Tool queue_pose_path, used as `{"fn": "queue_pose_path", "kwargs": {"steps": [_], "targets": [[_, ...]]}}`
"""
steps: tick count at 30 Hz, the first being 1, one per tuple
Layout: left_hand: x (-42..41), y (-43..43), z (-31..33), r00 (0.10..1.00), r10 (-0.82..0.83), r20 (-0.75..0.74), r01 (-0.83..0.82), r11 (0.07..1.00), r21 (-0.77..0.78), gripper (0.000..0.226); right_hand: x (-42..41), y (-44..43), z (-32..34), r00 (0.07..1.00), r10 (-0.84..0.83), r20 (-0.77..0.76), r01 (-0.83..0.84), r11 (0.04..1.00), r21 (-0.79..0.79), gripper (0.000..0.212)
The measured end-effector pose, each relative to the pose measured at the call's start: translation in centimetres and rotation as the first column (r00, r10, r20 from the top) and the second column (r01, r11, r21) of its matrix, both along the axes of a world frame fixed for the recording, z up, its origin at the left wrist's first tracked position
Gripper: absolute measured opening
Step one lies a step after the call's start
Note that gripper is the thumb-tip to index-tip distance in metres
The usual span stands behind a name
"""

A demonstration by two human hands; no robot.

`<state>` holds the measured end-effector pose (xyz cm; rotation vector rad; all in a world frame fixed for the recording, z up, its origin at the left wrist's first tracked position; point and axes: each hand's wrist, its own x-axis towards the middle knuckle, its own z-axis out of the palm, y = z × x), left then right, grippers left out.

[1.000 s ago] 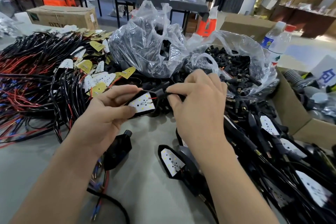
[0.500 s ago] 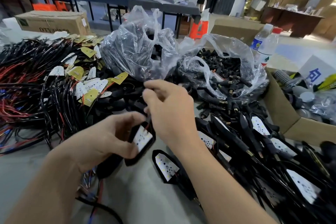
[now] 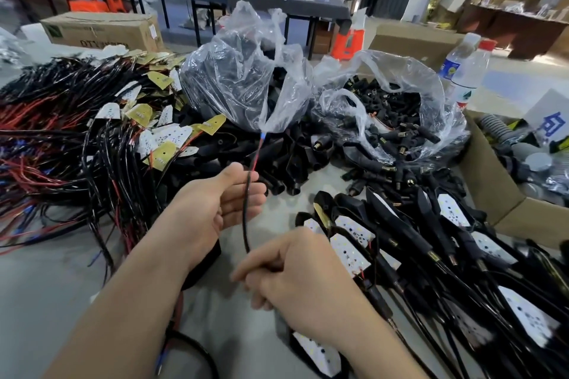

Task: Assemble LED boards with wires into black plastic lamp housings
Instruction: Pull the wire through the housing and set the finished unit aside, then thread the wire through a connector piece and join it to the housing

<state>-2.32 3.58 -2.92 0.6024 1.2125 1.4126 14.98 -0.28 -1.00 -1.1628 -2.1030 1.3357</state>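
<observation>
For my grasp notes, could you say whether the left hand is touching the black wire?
Touching: the head view shows the left hand pinching the black wire between thumb and forefinger.

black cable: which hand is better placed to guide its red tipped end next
Probably left: the left hand pinches the black cable just below its red end, while the right hand grips lower down.

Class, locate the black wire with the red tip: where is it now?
Head view, centre: the black wire runs upright from the right hand up to the left hand, its tip pointing at the clear plastic bag.
</observation>
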Motion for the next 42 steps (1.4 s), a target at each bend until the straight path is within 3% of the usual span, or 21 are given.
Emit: {"fn": "queue_pose_path", "kwargs": {"steps": [4, 7, 10, 12, 15, 17, 19, 21, 22, 25, 29, 32, 36, 39, 42], "targets": [[-0.2, -0.1, -0.1, 0.995, 0.099, -0.022, -0.098, 0.993, 0.059, 0.024, -0.1, -0.8, 0.0, 0.982, 0.116, 0.151, -0.134, 0.985, 0.109, 0.031], [-0.4, 0.1, -0.3, 0.959, 0.281, -0.027, -0.277, 0.955, 0.108, 0.042, -0.1, -0.9, -0.1, 0.969, 0.129, 0.213, -0.16, 0.978, 0.136, 0.03], [-1.4, 0.1, -0.6, 0.793, 0.568, -0.22, -0.49, 0.809, 0.324, 0.058, -0.2, -0.9, -0.1, 0.973, 0.094, 0.21, -0.125, 0.982, 0.139, 0.029], [-2.0, 0.0, -0.7, 0.73, 0.65, -0.212, -0.55, 0.742, 0.383, 0.059, -0.2, -0.9, 0.0, 0.974, 0.094, 0.206, -0.118, 0.987, 0.108, 0.029], [-1.9, 0.2, -1.1, 0.75, 0.614, -0.247, -0.52, 0.777, 0.354, 0.058, 0.2, -0.6, 0.5, 0.96, 0.138, 0.245, -0.164, 0.982, 0.09, 0.029], [-1.5, 0.3, -1.3, 0.75, 0.566, -0.342, -0.467, 0.82, 0.331, 0.061, 0.7, 0.2, 1.2, 0.976, 0.129, 0.177, -0.142, 0.988, 0.063, 0.03], [-1.0, 0.0, -1.5, 0.662, 0.554, -0.505, -0.437, 0.833, 0.34, 0.059, 1.8, 2.3, 2.2, 0.998, -0.011, 0.066, 0.004, 0.995, 0.097, 0.032], [-0.6, -0.5, -1.6, 0.486, 0.579, -0.654, -0.424, 0.811, 0.403, 0.044, 3.4, 5.9, 3.2, 0.977, -0.21, 0.032, 0.196, 0.95, 0.243, 0.033], [-0.4, -0.7, -1.6, 0.421, 0.59, -0.689, -0.406, 0.802, 0.439, 0.034, 4.2, 7.8, 3.7, 0.948, -0.314, 0.055, 0.279, 0.9, 0.335, 0.032], [0.3, -1.3, -1.3, 0.354, 0.577, -0.736, -0.307, 0.815, 0.492, 0.024, 6.4, 13.6, 3.9, 0.781, -0.579, 0.235, 0.404, 0.755, 0.516, 0.031], [0.4, -0.8, -1.2, 0.145, 0.416, -0.898, -0.254, 0.892, 0.373, 0.035, 7.8, 17.8, 1.9, 0.63, -0.568, 0.529, 0.214, 0.782, 0.585, 0.033], [0.4, -0.3, -1.4, 0.185, 0.307, -0.934, -0.215, 0.94, 0.266, 0.039, 7.8, 18.4, 0.5, 0.622, -0.558, 0.55, 0.152, 0.775, 0.614, 0.031], [0.4, -1.0, -1.0, 0.383, 0.336, -0.86, -0.217, 0.938, 0.27, 0.048, 7.5, 18.2, 0.9, 0.639, -0.638, 0.428, 0.299, 0.72, 0.626, 0.029], [0.9, -1.2, -0.6, 0.459, 0.379, -0.803, -0.239, 0.924, 0.3, 0.026, 7.0, 17.0, 2.3, 0.69, -0.655, 0.308, 0.388, 0.694, 0.606, 0.025], [1.8, -1.4, -0.6, 0.457, 0.424, -0.782, -0.243, 0.905, 0.348, 0.012, 5.4, 14.7, 3.4, 0.806, -0.586, 0.079, 0.475, 0.722, 0.503, 0.022]]}}
